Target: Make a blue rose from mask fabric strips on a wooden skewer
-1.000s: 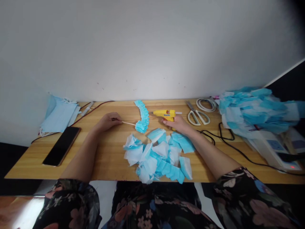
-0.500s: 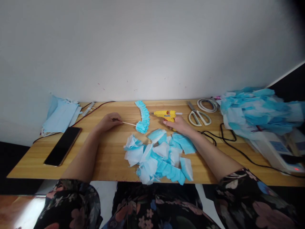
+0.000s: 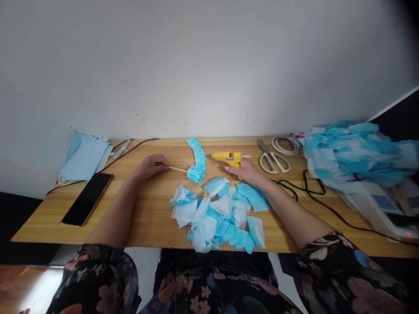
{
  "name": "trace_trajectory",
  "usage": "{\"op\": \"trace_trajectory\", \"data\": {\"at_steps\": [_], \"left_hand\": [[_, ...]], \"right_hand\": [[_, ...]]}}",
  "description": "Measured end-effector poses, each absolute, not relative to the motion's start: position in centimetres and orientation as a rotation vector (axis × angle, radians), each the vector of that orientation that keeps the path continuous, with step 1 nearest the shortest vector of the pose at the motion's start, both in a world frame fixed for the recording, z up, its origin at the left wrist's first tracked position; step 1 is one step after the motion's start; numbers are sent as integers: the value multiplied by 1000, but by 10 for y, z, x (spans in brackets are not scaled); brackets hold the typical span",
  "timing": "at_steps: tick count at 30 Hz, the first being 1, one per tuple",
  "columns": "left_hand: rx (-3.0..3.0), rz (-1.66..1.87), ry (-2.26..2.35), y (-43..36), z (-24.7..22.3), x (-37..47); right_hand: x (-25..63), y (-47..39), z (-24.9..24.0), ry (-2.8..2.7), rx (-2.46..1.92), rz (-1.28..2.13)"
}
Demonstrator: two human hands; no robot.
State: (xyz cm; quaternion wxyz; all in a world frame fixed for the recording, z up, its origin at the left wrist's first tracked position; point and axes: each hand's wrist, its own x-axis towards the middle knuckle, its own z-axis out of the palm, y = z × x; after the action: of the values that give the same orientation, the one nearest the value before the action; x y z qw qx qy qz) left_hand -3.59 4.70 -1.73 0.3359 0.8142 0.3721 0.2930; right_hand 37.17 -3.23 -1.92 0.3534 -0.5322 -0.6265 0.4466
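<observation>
My left hand [image 3: 152, 166] pinches one end of a thin wooden stick [image 3: 178, 169]. At the stick's other end sits a bunch of pleated light blue fabric [image 3: 196, 173]. A curved, ruffled blue strip [image 3: 198, 151] runs from that bunch toward the wall. My right hand [image 3: 246, 171] is wrapped round the handle of a yellow hot glue gun [image 3: 227, 157]. Its nozzle points left at the ruffled strip, a small gap away, and a clear glue stick [image 3: 245, 156] pokes out of its back. Between my forearms lies a loose heap of blue and white fabric pieces [image 3: 219, 213].
White-handled scissors [image 3: 274, 161] and a coil of white cord [image 3: 285, 145] lie at the back right. A big blue fabric pile [image 3: 353, 152] covers part of a white device [image 3: 379, 205]. Black cable [image 3: 340, 216] crosses the right side. Face masks [image 3: 83, 155] and a phone [image 3: 87, 199] lie left.
The view has shifted very slightly. Both hands keep their grip and stay almost where they were, with the stick and the glue gun.
</observation>
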Motion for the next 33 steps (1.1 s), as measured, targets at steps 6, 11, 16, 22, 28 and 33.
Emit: {"op": "trace_trajectory", "data": {"at_steps": [6, 11, 16, 22, 28, 33], "left_hand": [[2119, 750, 980, 48, -17, -36], [2129, 744, 963, 46, -14, -35], [2145, 714, 952, 45, -11, -35], [2129, 718, 989, 46, -15, -37], [2110, 734, 993, 46, -20, -39], [2091, 735, 982, 47, -20, -40]], "right_hand": [[372, -32, -22, -1615, -1396, 1151], [374, -31, -23, -1641, -1412, 1132], [374, -31, -23, -1642, -1420, 1132], [378, -29, -28, -1678, -1427, 1099], [376, -30, -24, -1690, -1432, 1096], [374, -31, -21, -1677, -1424, 1139]]}}
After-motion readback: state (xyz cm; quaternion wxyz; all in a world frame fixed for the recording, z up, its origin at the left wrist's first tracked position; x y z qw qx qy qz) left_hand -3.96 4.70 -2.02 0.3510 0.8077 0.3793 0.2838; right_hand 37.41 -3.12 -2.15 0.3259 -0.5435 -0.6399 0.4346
